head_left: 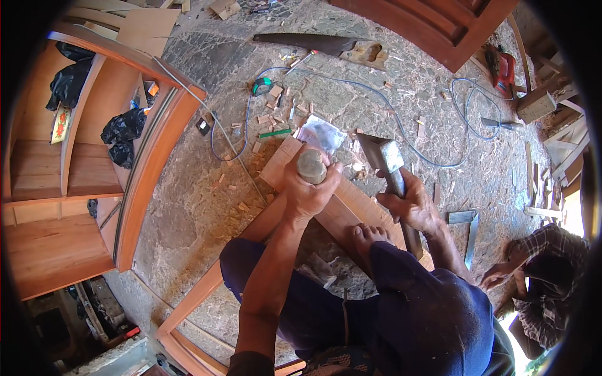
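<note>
Two hands, one tool each

handsaw: 1 | tape measure: 1 | metal-headed tool: 1 | round handle: 1 | square: 1

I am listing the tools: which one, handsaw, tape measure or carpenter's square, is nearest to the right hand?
The L-shaped carpenter's square, just right of the right hand; the handsaw and tape measure lie farther off, higher in view.
</note>
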`<state>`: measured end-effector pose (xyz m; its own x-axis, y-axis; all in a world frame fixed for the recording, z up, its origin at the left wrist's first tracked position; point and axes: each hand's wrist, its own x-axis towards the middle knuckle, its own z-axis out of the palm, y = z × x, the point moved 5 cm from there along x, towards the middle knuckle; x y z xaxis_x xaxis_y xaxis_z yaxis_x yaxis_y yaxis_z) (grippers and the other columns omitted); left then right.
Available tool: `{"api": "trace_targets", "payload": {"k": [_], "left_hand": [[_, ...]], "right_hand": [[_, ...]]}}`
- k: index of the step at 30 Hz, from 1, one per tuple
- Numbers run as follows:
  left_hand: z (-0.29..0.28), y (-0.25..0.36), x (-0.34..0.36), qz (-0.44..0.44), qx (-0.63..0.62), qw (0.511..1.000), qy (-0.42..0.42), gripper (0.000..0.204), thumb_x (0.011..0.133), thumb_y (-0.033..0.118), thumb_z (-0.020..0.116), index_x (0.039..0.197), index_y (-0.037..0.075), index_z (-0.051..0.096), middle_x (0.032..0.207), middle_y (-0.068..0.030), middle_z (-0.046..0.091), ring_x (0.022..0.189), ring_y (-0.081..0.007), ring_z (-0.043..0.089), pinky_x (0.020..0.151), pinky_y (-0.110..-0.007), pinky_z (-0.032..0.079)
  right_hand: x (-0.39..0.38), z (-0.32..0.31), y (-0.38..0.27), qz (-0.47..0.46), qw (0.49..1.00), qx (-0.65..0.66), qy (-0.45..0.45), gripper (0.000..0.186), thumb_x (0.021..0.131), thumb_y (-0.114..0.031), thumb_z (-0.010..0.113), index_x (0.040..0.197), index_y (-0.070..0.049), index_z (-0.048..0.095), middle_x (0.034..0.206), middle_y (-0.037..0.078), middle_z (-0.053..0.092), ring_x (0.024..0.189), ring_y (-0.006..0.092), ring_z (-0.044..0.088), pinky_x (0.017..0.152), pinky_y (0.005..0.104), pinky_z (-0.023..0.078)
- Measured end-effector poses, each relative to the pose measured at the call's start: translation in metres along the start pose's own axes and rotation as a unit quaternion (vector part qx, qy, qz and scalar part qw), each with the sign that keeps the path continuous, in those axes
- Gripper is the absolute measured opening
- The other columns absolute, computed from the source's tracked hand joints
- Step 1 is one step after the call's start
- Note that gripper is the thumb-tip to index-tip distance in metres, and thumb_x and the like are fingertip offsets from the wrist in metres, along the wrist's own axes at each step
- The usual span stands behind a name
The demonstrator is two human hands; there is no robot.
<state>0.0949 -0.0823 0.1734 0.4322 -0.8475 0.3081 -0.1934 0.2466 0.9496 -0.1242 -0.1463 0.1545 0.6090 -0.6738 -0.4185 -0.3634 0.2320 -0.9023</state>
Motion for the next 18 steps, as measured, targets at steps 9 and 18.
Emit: {"api": "trace_targets", "payload": {"k": [9,18], "left_hand": [[-0.004,-0.007,0.0,-0.065,-0.008,0.998,-0.025,0.02,0.081,-0.006,0.073,0.087,0.005,0.057,0.078,0.0003,0.059,0.07,-0.0075,0.056,0.064,-0.027,0.047],[-0.005,-0.012,-0.01,-0.061,0.024,0.998,0.018,0.026,0.076,0.002,0.076,0.098,0.002,0.062,0.086,-0.0023,0.065,0.078,-0.0104,0.062,0.069,-0.03,0.052]], "right_hand": [[-0.007,0.007,-0.042,-0.05,0.985,-0.161,-0.043,0.059,0.086,-0.022,0.076,0.136,-0.003,0.051,0.083,0.016,0.067,0.081,0.0264,0.069,0.071,0.0401,0.051],[-0.029,0.008,-0.162,-0.298,0.912,-0.279,-0.024,0.057,0.084,-0.01,0.075,0.135,-0.004,0.051,0.1,0.02,0.069,0.086,0.0383,0.073,0.075,0.0441,0.055]]}}
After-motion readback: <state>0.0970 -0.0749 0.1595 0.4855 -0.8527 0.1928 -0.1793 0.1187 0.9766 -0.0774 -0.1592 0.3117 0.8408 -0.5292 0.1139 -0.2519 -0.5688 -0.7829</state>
